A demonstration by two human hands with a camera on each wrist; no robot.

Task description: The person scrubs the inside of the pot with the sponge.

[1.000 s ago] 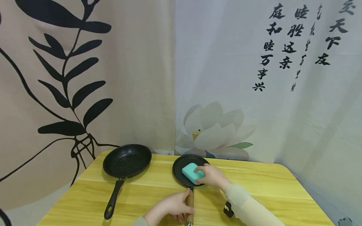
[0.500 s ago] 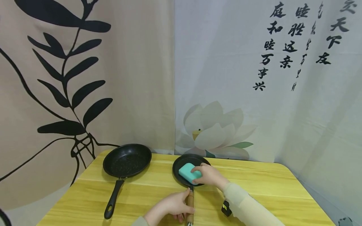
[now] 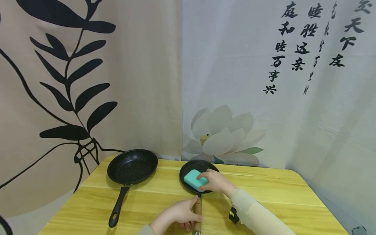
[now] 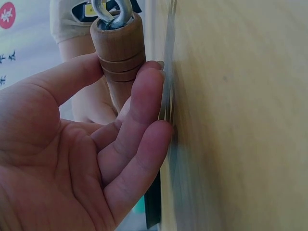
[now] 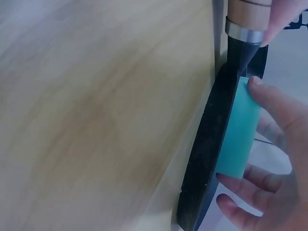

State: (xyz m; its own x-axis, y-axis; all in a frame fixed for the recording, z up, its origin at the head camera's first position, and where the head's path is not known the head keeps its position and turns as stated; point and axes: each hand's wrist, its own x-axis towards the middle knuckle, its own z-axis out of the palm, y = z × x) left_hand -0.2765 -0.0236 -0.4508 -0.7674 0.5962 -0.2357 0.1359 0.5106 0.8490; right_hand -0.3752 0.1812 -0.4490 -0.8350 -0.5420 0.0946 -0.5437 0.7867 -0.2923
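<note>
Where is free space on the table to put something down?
Bare table lies right of the small pan, to the far right edge. A narrower strip lies between it and the big pan. Near the front middle both hands crowd it.

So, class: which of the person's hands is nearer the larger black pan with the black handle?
Left. The left hand grips the small pan's wooden handle, closer to the larger pan; the right hand holds the sponge farther away.
</note>
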